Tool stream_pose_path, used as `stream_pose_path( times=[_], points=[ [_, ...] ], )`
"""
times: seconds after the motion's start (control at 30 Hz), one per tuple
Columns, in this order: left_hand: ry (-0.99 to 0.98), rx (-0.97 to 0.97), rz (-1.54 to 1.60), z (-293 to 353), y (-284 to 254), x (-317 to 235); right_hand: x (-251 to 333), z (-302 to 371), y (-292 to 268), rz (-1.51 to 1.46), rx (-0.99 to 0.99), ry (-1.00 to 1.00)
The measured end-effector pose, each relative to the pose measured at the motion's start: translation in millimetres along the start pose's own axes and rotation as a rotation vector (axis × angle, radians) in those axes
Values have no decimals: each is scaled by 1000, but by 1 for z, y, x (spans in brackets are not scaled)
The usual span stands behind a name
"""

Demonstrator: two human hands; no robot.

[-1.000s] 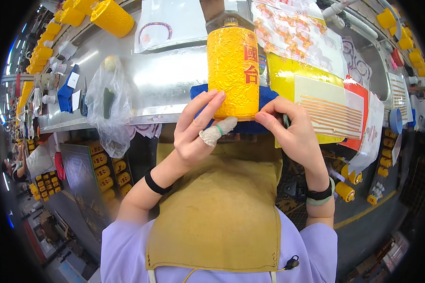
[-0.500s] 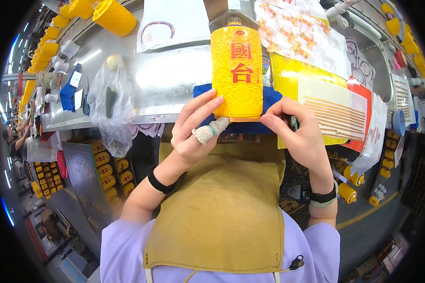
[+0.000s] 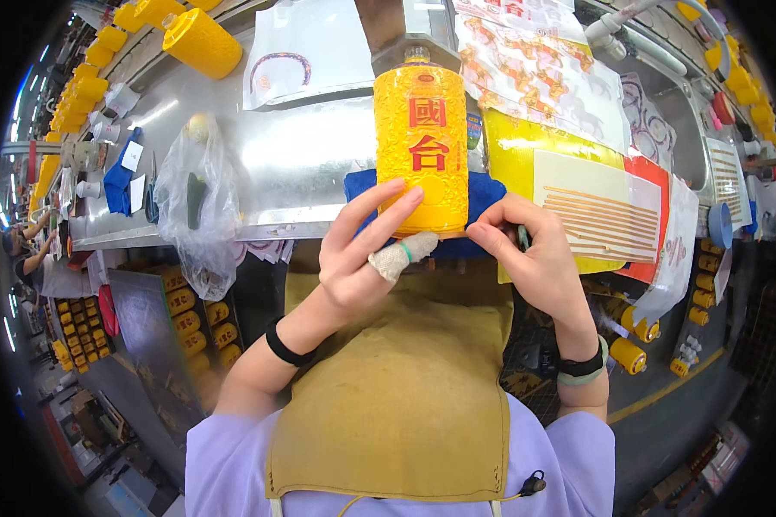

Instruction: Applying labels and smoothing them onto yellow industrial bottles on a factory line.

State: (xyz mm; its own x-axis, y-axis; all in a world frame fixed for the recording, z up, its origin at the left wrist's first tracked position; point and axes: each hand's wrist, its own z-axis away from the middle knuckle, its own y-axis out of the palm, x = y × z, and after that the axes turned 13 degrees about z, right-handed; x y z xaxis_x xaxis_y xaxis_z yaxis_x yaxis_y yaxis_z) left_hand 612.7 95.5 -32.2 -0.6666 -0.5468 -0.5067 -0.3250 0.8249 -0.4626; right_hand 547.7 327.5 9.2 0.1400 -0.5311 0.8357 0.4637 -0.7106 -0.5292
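Observation:
A yellow embossed bottle (image 3: 420,155) with red characters lies on its back, its neck pointing away from me toward a grey metal holder (image 3: 416,47). My left hand (image 3: 353,254) grips its near left edge, fingertips on the face and a knitted cover (image 3: 403,257) on the thumb at the base. At the base's right corner, my right hand (image 3: 535,250) has thumb and forefinger bent close together. A small dark object (image 3: 523,238) shows behind those fingers; its kind is unclear. Blue cloth (image 3: 487,196) lies under the bottle.
On the metal bench (image 3: 293,164), a sheet with brown strips (image 3: 599,224) lies right, below printed paper sheets (image 3: 535,69). A clear plastic bag (image 3: 200,207) hangs over the left edge. Another yellow bottle (image 3: 203,43) stands at the back left. A person works at far left.
The bottle and both hands appear slightly lower and to the left as the view shifts. The left thumb has moved further under the bottle's base. My right fingers remain at its corner.

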Motion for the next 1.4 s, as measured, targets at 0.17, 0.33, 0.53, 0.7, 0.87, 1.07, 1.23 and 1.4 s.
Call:
stream_pose_path(
  times=[0.17, 0.33, 0.53, 0.7, 0.87, 1.07, 1.23, 1.4],
  points=[
    [-36, -107, 115, 7, 3, 8, 2, 0, 3, 10, -24, -46],
    [-45, -87, 69, 17, -2, 7, 4, 1, 0, -19, -8, -62],
    [11, -71, -57, 14, 1, 2, 0, 1, -4, -9, -8, -4],
    [16, -12, -92, 5, 2, -2, -4, -1, 0, 8, -16, 1],
    [-14, -65, 80, 4, 4, 9, -3, -1, 4, -24, -1, 9],
    [-32, -97, 69, 14, 0, 10, 0, 1, 4, -66, -6, -24],
    [7, -47, -83, 9, -1, -1, -3, -1, 4, -54, 4, -16],
    [14, 18, -20, 2, 1, 2, -1, -2, 6, -36, 7, 13]
  ],
)
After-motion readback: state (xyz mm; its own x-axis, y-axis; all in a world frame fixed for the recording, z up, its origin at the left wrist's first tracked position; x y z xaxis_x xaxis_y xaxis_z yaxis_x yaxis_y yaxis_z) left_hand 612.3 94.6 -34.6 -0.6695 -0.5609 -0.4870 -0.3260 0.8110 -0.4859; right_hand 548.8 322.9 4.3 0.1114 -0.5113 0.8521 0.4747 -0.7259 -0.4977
